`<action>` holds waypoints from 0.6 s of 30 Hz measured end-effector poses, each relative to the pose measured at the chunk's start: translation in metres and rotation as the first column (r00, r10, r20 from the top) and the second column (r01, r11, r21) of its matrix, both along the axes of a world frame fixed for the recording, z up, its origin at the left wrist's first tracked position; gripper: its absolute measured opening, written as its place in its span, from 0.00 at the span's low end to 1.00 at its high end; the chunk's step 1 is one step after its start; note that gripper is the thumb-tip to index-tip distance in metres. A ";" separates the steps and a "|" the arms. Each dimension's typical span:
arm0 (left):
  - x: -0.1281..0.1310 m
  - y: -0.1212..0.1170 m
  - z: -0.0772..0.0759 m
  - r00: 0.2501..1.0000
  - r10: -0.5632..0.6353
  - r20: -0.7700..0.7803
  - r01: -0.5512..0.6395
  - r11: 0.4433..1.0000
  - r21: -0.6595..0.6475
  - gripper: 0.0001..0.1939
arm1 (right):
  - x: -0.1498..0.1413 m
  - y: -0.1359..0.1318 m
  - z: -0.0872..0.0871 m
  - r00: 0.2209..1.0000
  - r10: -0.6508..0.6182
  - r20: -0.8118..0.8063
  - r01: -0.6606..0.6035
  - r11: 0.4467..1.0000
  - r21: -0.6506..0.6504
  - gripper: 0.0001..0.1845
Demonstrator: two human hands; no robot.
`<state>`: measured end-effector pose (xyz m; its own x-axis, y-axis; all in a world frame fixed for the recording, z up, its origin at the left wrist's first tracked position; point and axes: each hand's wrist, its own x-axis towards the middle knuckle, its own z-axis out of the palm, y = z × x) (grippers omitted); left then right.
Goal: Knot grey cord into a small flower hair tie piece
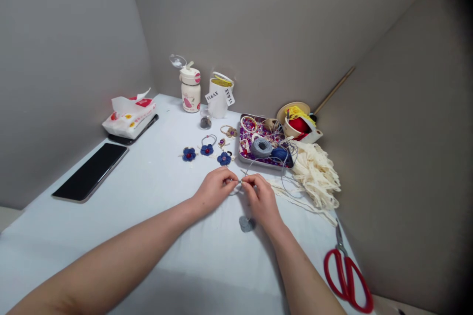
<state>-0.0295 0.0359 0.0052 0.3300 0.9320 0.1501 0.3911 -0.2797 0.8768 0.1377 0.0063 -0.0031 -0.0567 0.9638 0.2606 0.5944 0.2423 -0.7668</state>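
My left hand (219, 186) and my right hand (260, 196) meet over the table, each pinching a thin grey cord (240, 181) between thumb and forefinger. A small loop of the cord hangs beneath the left fingertips. From the pinch the cord appears to run up toward the grey cord spool (261, 147) in the metal tray. A small grey-blue crocheted piece (246, 224) lies on the cloth, just left of my right wrist. Several blue flowers with red or pink beads, such as this one (189, 154), lie beyond my left hand.
The metal tray (266, 166) holds beads and blue yarn (280, 154). Cream lace trim (314, 172) and red-handled scissors (347, 273) are at right. A phone (90, 172) and tissue pack (131, 118) lie left. A bottle (190, 91) and white cup (219, 103) stand behind.
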 end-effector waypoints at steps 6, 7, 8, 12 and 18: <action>0.006 -0.002 0.002 0.950 0.173 0.261 -0.078 0.938 -0.337 0.09 | -0.003 -0.001 0.001 0.945 -0.107 -0.309 0.061 0.986 -0.156 0.10; 0.007 -0.002 0.003 0.947 0.178 0.266 -0.081 0.937 -0.339 0.09 | -0.005 -0.002 0.002 0.943 -0.104 -0.317 0.057 0.986 -0.157 0.10; 0.007 -0.003 0.003 0.947 0.179 0.268 -0.082 0.938 -0.336 0.09 | -0.006 -0.003 0.003 0.941 -0.100 -0.322 0.052 0.987 -0.153 0.10; 0.008 -0.005 0.001 0.949 0.172 0.266 -0.084 0.947 -0.310 0.09 | -0.009 -0.003 0.003 0.938 -0.108 -0.329 0.064 0.988 -0.141 0.10; 0.009 -0.008 -0.001 0.960 0.152 0.237 -0.088 0.961 -0.261 0.07 | -0.009 -0.003 0.002 0.938 -0.110 -0.330 0.070 0.989 -0.132 0.09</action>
